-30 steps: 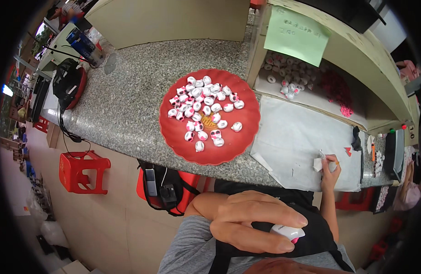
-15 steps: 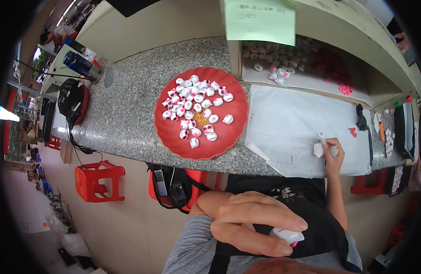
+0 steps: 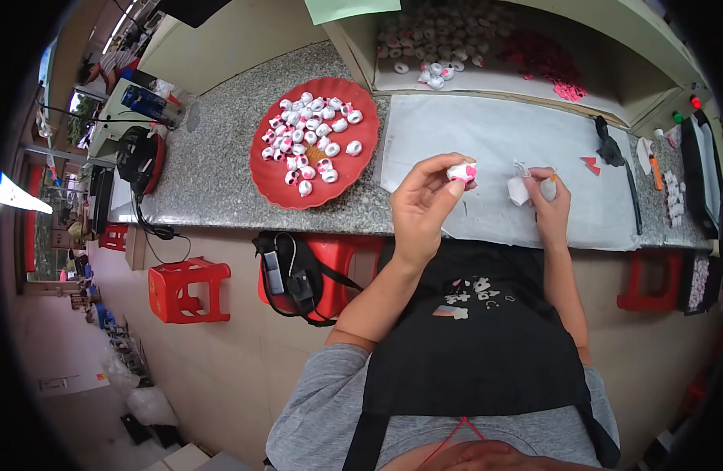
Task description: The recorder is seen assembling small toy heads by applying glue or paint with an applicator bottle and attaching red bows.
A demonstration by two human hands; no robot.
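Note:
My left hand [image 3: 424,200] pinches a small white figurine [image 3: 461,173] with a pink heart on it, held over the white sheet [image 3: 424,133]. To its right, my right hand [image 3: 554,200] has closed its fingers round a small whitish bottle [image 3: 548,188]. A white, paper-like piece [image 3: 518,191] with a clear tip above it shows beside those fingers; whether it belongs to the bottle I cannot tell. On the left, a red scalloped plate [image 3: 330,188] bears many white and pink figurines [image 3: 299,125].
A shelf [image 3: 487,82] at the back holds white pieces [image 3: 440,35] and small pink pieces [image 3: 569,90]. Red scraps [image 3: 590,165], a black cloth-like thing [image 3: 607,143] and an orange tool [image 3: 657,173] lie at the right. Red stools [image 3: 189,271] stand below the speckled counter [image 3: 220,157].
My left hand has moved from close by the camera out over the counter, still pinching the figurine. My right hand still holds the bottle. The whole view has shifted.

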